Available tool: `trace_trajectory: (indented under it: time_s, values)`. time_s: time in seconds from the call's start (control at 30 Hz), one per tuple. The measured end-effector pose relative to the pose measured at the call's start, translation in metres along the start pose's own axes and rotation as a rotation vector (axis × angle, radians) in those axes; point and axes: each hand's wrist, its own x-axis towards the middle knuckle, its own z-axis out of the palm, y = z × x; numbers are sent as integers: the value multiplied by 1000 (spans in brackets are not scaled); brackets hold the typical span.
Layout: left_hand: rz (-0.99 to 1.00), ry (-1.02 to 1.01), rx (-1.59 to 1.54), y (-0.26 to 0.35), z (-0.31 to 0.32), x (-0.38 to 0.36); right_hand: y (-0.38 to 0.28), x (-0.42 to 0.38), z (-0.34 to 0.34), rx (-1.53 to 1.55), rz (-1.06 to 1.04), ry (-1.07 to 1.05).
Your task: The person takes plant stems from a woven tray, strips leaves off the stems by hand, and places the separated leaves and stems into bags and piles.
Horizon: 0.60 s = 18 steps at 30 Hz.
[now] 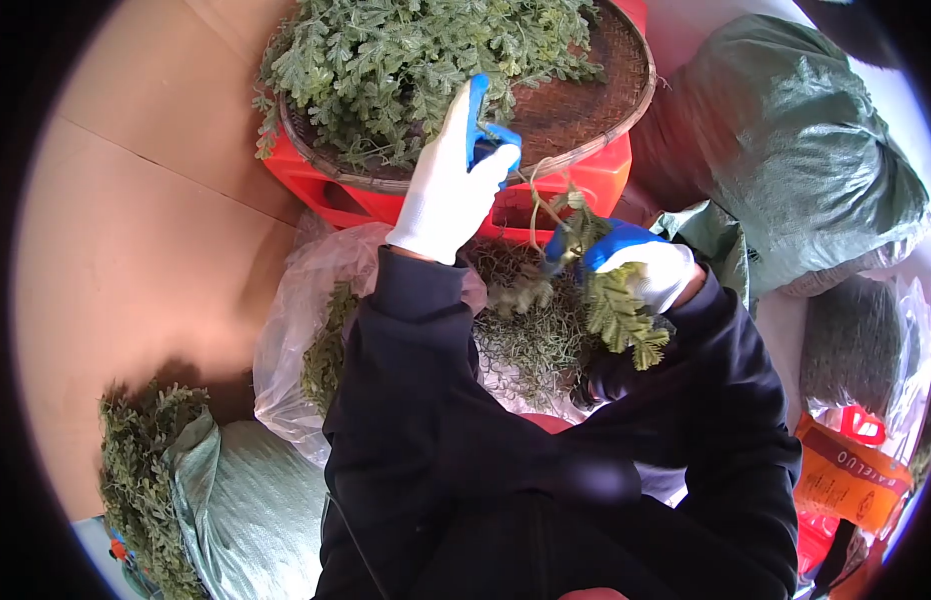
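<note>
My left hand (456, 175), in a white glove with blue coating, is over the front rim of a round woven tray (556, 120). Its index finger stretches toward a heap of leafy green sprigs (406, 70), with the thumb apart from it; no held thing shows clearly. Lower and to the right, my right hand (646, 262), gloved alike, closes around a leafy sprig (621, 305) with a pale bent stem reaching toward the tray. Its fingertips are partly hidden by leaves. Below both hands lies a mass of thin, stripped-looking stems (531, 345).
A red plastic stool (606, 180) supports the tray. Clear plastic sheeting (296, 350) surrounds the stems. A green sack (251, 500) with leafy sprigs stands lower left; a large full sack (786, 150) is at right. An orange bag (851, 475) lies lower right.
</note>
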Motion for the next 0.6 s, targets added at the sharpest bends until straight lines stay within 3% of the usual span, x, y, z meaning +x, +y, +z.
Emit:
trace_trajectory:
  time_s: [0.03, 0.13, 0.17, 0.27, 0.33, 0.37, 0.43, 0.5, 0.53, 0.6]
  values:
    - [-48, -20, 45, 6, -4, -1, -11, 3, 3, -55, -162, -86]
    - [-143, 53, -26, 7, -13, -6, -32, -6, 0, 217, 132, 220]
    - [-35, 241, -7, 3, -16, -6, -40, -3, 3, 286, 188, 421]
    - [191, 744, -90, 7, -8, -10, -52, -2, 3, 156, 124, 538]
    - [193, 420, -125, 14, 6, -22, -51, -2, 0, 149, 99, 556]
    - [-7, 171, -239, 15, 16, -27, -50, -1, -2, 150, 86, 545]
    - [-264, -245, -397, -4, 35, -31, -38, 0, -2, -398, -49, 457]
    - [-373, -217, -862, -27, 64, -36, -36, 16, 15, -163, -74, 536]
    - [-375, -132, -745, -1, 72, -40, -32, 22, 17, -46, -78, 564]
    - [-365, -208, -576, -9, 69, -31, -38, 22, 25, 34, -45, 565]
